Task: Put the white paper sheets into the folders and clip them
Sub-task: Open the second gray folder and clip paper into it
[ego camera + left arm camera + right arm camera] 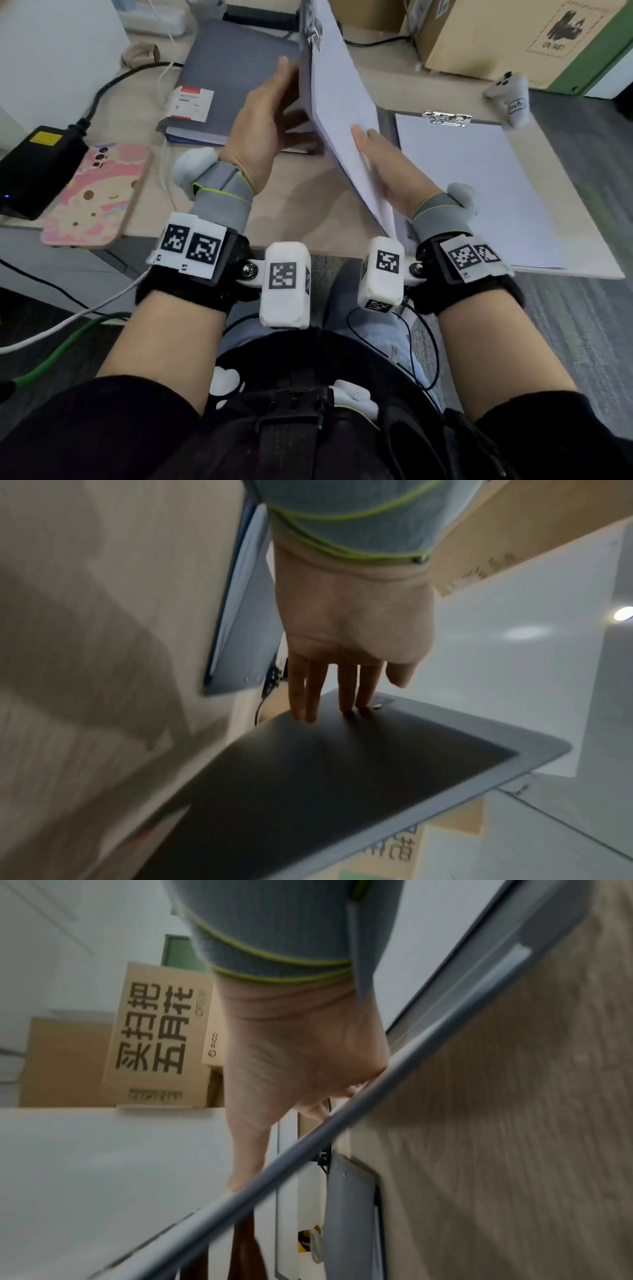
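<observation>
Both hands hold a grey clipboard folder (339, 102) tilted up on edge above the desk, white paper facing right, its metal clip (313, 27) at the top. My left hand (270, 113) lies against the grey back; in the left wrist view its straight fingers (346, 691) press on that back (342, 777). On the paper side my right hand (387, 171) grips the lower edge, the thumb flat on the sheet. From the right wrist, my right hand (291, 1069) wraps the folder's rim (308, 1137). A second folder (479, 192) with clipped white paper lies flat at right.
A stack of grey folders (236, 85) sits at the back left. A pink phone (96, 195) and a black power adapter (37, 164) with cables lie at the left edge. A cardboard box (496, 34) and a grey controller (510, 96) stand at back right.
</observation>
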The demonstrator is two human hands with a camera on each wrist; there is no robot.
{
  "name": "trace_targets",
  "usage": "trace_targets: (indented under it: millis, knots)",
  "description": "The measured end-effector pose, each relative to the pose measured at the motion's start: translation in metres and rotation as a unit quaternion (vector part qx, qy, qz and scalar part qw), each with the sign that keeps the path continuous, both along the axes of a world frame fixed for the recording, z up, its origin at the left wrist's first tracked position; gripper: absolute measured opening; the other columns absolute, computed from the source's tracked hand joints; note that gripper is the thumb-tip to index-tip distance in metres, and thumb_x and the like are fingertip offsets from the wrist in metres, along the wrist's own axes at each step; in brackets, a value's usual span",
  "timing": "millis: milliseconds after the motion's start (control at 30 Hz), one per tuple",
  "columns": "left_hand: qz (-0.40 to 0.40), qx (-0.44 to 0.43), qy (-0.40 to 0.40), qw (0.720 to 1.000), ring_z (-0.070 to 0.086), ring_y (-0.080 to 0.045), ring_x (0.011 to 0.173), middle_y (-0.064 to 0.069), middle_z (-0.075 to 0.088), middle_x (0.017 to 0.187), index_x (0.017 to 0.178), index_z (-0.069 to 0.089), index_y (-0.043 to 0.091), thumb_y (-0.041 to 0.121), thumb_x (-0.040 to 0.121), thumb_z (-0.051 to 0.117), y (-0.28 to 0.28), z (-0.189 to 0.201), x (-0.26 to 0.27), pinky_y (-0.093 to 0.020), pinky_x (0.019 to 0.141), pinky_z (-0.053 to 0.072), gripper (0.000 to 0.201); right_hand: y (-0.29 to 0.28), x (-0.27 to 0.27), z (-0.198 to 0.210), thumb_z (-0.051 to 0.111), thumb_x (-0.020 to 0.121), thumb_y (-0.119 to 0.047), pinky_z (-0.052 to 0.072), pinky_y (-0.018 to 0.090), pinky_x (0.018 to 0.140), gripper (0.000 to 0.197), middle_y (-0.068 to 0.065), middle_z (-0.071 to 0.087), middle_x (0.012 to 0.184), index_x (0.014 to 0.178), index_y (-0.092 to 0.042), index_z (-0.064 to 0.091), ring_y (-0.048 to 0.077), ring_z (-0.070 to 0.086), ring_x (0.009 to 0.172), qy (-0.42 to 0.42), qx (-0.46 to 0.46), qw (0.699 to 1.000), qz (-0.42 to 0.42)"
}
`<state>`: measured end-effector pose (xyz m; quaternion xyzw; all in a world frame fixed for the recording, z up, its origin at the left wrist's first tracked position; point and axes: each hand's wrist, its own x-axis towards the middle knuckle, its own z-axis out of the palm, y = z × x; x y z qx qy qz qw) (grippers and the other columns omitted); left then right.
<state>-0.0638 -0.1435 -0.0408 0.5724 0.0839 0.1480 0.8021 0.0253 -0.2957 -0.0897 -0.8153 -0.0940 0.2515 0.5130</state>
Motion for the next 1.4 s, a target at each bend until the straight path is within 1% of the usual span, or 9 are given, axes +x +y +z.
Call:
trace_targets:
  millis: [67, 133, 333, 500, 767, 933, 1133, 1300, 1400]
  knots:
    - [-0.034, 0.027, 0.001, 0.999, 0.066, -0.002, 0.079, -0.018, 0.059, 0.127, 0.119, 0.060, 0.019, 0.029, 0.101, 0.033, -0.022, 0.005, 0.007, -0.024, 0.073, 0.054, 0.034, -0.009, 0.004, 0.001, 0.052, 0.073, -0.077, 0.027, 0.031, 0.112, 0.077, -0.014, 0.048, 0.140, 0.130, -0.026, 0.051, 0.006, 0.038, 0.136, 0.000, 0.027, 1.000, 0.004]
    - [-0.086, 0.063, -0.016, 0.994, 0.064, -0.001, 0.101, -0.001, 0.053, 0.139, 0.126, 0.053, 0.031, 0.034, 0.095, 0.037, -0.033, 0.004, 0.012, -0.030, 0.093, 0.051, 0.035, -0.021, -0.002, 0.007, 0.047, 0.096, -0.041, 0.039, 0.021, 0.094, 0.031, -0.014, 0.069, 0.094, 0.095, -0.014, 0.062, -0.005, 0.060, 0.099, -0.044, 0.079, 0.996, 0.018]
    - [-0.149, 0.170, 0.003, 0.974, 0.039, -0.002, 0.134, 0.016, 0.043, 0.145, 0.129, 0.051, 0.036, 0.015, 0.096, 0.036, -0.072, 0.000, 0.031, -0.026, 0.106, 0.036, 0.041, -0.051, -0.030, 0.034, 0.031, 0.099, 0.004, 0.049, 0.014, 0.058, 0.037, -0.016, 0.063, 0.063, 0.078, -0.023, 0.045, -0.007, 0.059, 0.053, 0.022, 0.226, 0.970, -0.084]
    - [-0.132, 0.227, 0.023, 0.965, 0.038, -0.006, 0.135, 0.000, 0.045, 0.145, 0.129, 0.055, 0.009, 0.000, 0.095, 0.037, -0.105, -0.019, 0.047, 0.007, 0.086, 0.032, 0.039, -0.084, -0.040, 0.040, 0.034, 0.097, -0.021, 0.043, 0.038, 0.103, 0.024, 0.009, 0.058, 0.111, 0.107, -0.011, 0.054, 0.023, 0.056, 0.106, 0.016, 0.403, 0.903, -0.152]
    - [-0.081, 0.294, 0.099, 0.947, 0.050, -0.009, 0.127, -0.002, 0.057, 0.135, 0.113, 0.067, 0.010, 0.005, 0.087, 0.052, -0.142, -0.046, 0.066, -0.023, 0.112, 0.033, 0.031, -0.147, -0.040, 0.018, 0.026, 0.100, -0.033, 0.049, 0.021, 0.068, 0.034, -0.002, 0.066, 0.077, 0.087, -0.020, 0.056, 0.017, 0.061, 0.077, 0.069, 0.520, 0.783, -0.334]
    - [-0.046, 0.357, 0.134, 0.923, 0.053, -0.011, 0.124, 0.003, 0.062, 0.128, 0.104, 0.072, 0.020, 0.012, 0.082, 0.056, -0.149, -0.056, 0.071, -0.028, 0.110, 0.036, 0.028, -0.177, -0.038, 0.004, 0.029, 0.095, -0.058, 0.053, 0.032, 0.085, 0.063, 0.010, 0.068, 0.109, 0.117, -0.010, 0.064, 0.027, 0.065, 0.096, 0.022, 0.521, 0.715, -0.466]
    - [-0.028, 0.412, 0.155, 0.898, 0.055, -0.014, 0.120, 0.001, 0.063, 0.125, 0.109, 0.070, 0.017, 0.012, 0.082, 0.056, -0.146, -0.056, 0.067, -0.017, 0.100, 0.038, 0.031, -0.195, -0.028, -0.016, 0.055, 0.086, -0.021, 0.047, 0.027, 0.073, 0.025, 0.002, 0.071, 0.074, 0.065, -0.012, 0.067, 0.018, 0.057, 0.070, -0.046, 0.316, 0.743, -0.589]
    - [0.059, 0.514, 0.255, 0.817, 0.044, -0.034, 0.124, -0.013, 0.055, 0.129, 0.116, 0.058, 0.011, 0.031, 0.080, 0.057, -0.128, -0.059, 0.065, -0.036, 0.099, 0.037, 0.041, -0.196, -0.024, -0.026, 0.058, 0.080, -0.010, 0.036, 0.015, 0.052, 0.012, -0.016, 0.056, 0.055, 0.080, -0.012, 0.070, 0.005, 0.047, 0.060, -0.146, 0.090, 0.826, -0.537]
    - [0.040, 0.534, 0.336, 0.775, 0.029, -0.033, 0.130, -0.014, 0.040, 0.137, 0.120, 0.053, 0.010, 0.045, 0.083, 0.051, -0.122, -0.062, 0.059, -0.041, 0.103, 0.030, 0.051, -0.198, -0.024, -0.027, 0.058, 0.081, -0.021, 0.039, 0.013, 0.062, 0.028, -0.004, 0.068, 0.091, 0.106, -0.014, 0.069, 0.012, 0.058, 0.083, -0.166, -0.042, 0.863, -0.476]
